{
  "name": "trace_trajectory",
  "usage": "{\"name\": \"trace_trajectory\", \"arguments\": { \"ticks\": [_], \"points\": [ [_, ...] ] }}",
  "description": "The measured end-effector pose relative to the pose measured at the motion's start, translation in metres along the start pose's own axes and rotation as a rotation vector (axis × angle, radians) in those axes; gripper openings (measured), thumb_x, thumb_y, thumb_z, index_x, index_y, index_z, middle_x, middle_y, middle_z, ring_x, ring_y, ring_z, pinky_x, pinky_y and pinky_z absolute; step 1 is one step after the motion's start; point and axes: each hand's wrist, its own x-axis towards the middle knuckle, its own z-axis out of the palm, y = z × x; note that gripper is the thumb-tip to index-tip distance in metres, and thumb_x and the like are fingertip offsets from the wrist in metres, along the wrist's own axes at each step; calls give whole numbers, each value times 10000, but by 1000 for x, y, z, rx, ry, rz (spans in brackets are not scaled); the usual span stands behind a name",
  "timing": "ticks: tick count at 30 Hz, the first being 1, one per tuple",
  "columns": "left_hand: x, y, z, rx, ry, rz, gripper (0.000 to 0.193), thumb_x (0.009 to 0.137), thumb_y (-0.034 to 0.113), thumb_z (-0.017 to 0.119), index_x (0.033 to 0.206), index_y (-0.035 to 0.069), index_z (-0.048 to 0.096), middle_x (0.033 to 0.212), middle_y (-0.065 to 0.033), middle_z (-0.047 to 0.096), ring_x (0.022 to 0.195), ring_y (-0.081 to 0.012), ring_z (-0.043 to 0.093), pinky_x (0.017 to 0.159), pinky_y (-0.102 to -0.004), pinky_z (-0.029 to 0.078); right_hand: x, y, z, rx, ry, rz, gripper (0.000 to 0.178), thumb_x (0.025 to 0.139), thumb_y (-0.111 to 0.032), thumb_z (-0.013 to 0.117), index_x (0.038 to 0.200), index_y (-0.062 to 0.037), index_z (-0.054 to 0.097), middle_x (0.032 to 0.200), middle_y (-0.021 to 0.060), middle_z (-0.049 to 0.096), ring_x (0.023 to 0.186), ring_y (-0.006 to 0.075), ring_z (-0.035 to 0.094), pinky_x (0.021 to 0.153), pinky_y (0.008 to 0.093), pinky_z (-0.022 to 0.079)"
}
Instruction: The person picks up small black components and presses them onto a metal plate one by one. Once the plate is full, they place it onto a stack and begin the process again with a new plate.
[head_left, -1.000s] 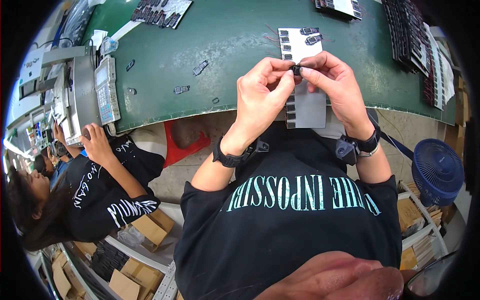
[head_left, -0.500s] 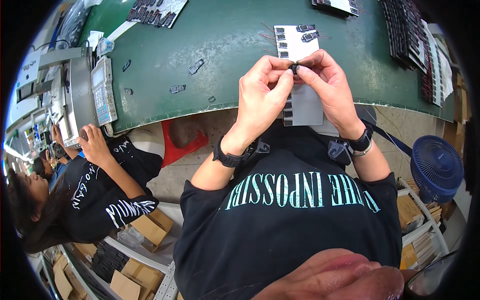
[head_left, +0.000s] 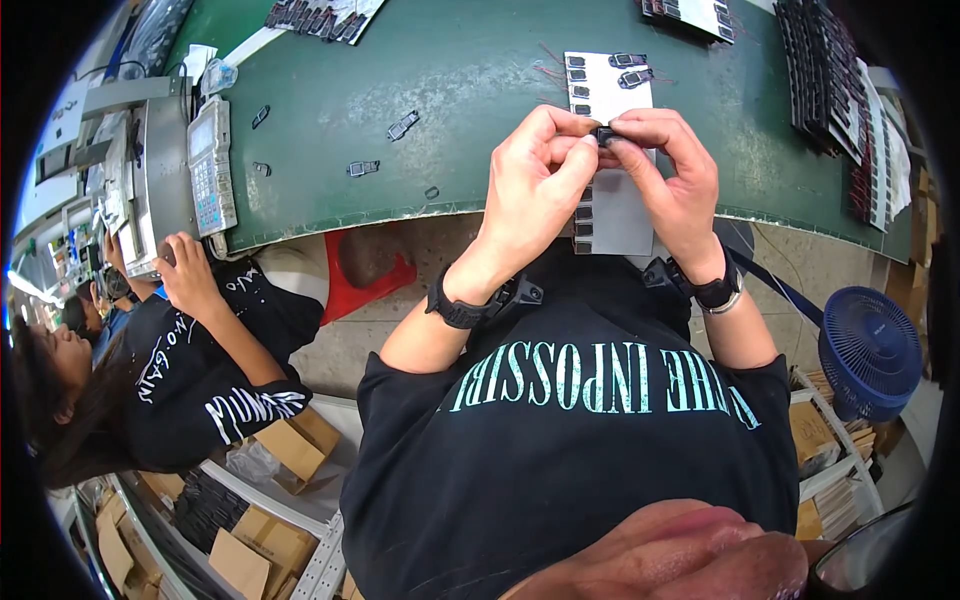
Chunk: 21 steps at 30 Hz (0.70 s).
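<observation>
Between the fingertips of both hands is a small black rectangular part [head_left: 604, 136], largely covered by fingers. My left hand [head_left: 540, 175] pinches its left side with thumb and forefinger, while my right hand [head_left: 668, 175] grips the right side. Beneath the hands lies a pale board [head_left: 625, 225] that reaches over the table's near edge. Several small black modules [head_left: 581, 92] line its left side, some with thin red wires. Two watch-shaped black-and-grey pieces [head_left: 632, 77] rest at the board's far end.
Loose watch-shaped pieces [head_left: 403, 125] and a small black ring [head_left: 432, 192] are scattered on the green table [head_left: 480, 100]. Stacked loaded boards [head_left: 825, 90] stand at right. At left, a co-worker's hand [head_left: 190, 280] is beside a machine with a keypad [head_left: 212, 170]. A blue fan [head_left: 870, 350] stands right.
The view has shifted slightly. My right fingers have changed their grip on the small black part, the forefinger lying straighter over it. My left hand keeps its pinch.
</observation>
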Motion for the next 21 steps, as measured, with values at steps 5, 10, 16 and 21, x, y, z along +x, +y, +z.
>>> {"name": "trace_trajectory", "arguments": {
  "ticks": [5, 10, 16, 21],
  "points": [
    [1, 4, 2, 144, -32, 9, 154, 1008, 27, 544, 1126, -73, 544, 913, -106, 720, 940, -186, 719, 881, -306, 579, 4, -9, 2, 348, 52, 247, 102, 969, 10, 624, 1066, 27, 652, 1136, 83, 650, 1014, 138, 650, 925, 283, 536],
    [1, 5, 1, 196, -31, 8, 152, 1010, 29, 545, 1120, -75, 541, 903, -105, 720, 944, -187, 719, 872, -303, 578, 2, -14, 1, 396, 39, 302, 110, 974, 8, 622, 1081, 24, 639, 1154, 84, 644, 986, 140, 663, 919, 285, 541],
    [-7, 2, 4, 159, -54, 11, 143, 1011, 30, 544, 1109, -75, 538, 895, -113, 719, 931, -183, 718, 862, -301, 580, -2, -7, -7, 636, -58, 445, 116, 979, -26, 636, 1088, 7, 611, 1116, 76, 653, 976, 135, 664, 910, 286, 552],
    [-33, -10, 21, 97, -20, 109, 152, 961, 69, 605, 1049, -54, 600, 851, -119, 768, 762, -88, 683, 703, -266, 551, -33, -18, -17, 629, -66, 405, 123, 984, -39, 633, 1095, -1, 595, 1079, 64, 655, 975, 130, 661, 907, 284, 557]
  ]
}}
